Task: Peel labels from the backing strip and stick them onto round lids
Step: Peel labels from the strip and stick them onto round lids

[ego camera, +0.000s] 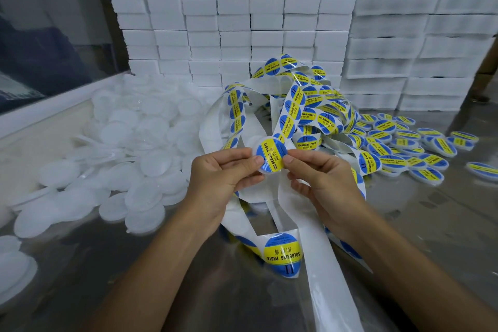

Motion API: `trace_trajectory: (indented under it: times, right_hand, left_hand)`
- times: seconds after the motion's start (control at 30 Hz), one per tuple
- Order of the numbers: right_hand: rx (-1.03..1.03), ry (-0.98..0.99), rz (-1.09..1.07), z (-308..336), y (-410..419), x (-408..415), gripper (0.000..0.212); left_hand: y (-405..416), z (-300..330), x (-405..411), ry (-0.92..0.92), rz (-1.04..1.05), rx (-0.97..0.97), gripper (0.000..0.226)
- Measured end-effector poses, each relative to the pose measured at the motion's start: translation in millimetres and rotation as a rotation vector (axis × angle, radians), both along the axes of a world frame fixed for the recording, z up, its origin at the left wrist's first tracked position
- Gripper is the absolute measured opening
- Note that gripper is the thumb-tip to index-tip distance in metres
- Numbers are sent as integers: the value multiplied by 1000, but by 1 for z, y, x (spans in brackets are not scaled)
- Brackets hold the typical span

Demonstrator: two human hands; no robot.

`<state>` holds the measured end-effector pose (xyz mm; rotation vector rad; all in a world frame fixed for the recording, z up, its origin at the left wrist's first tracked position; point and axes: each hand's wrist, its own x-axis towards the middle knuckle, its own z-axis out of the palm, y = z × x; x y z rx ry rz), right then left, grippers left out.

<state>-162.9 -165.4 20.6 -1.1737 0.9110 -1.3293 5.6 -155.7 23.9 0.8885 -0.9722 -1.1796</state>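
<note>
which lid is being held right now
The labelled lid pinched between the left hand and right hand, raised above the strip. All other labelled lids lie on the table at right.

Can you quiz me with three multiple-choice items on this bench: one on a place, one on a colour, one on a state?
1. Where is the pile of plain white lids?
A. left of the hands
B. right of the hands
C. on the boxes

2. What colours are the labels on the strip?
A. red and white
B. blue and yellow
C. green and black

3. The lid in the grip of the left hand and right hand is:
A. bare
B. labelled
C. broken

Answers: 1 A, the plain pile lies left; 2 B, blue with a yellow band; 3 B, a label covers its face.
</note>
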Motion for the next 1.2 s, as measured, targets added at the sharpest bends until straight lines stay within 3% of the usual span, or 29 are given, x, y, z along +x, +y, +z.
trace_trajectory:
  times: [0.33, 0.5, 0.63, 0.7, 0.83, 1.07, 1.2]
  right_hand:
    - [-72, 78, -77, -2, -1, -3, 24]
    - [-51, 127, -168, -2, -3, -5, 50]
    - [-273, 285, -218, -8, -2, -1, 24]
    - [-361, 308, -177, -11, 0, 4, 24]
    - [-313, 323, -70, -17, 1, 6, 45]
    - [-251, 184, -112, -14, -3, 1, 12]
    - [-246, 187, -136, -14, -4, -1, 15]
  left_hand:
    - [3, -3, -3, -163, 22, -149, 18]
    - [3, -3, -4, -119, 6, -170, 16]
    - [5, -2, -8, 14, -74, -129, 19]
    - [7, -2, -11, 57, -118, -107, 22]
    - [8, -3, -16, 55, -163, -71, 26]
    - [9, -6, -17, 18, -239, -23, 30]
    - [9, -5, -19, 3, -246, -32, 26]
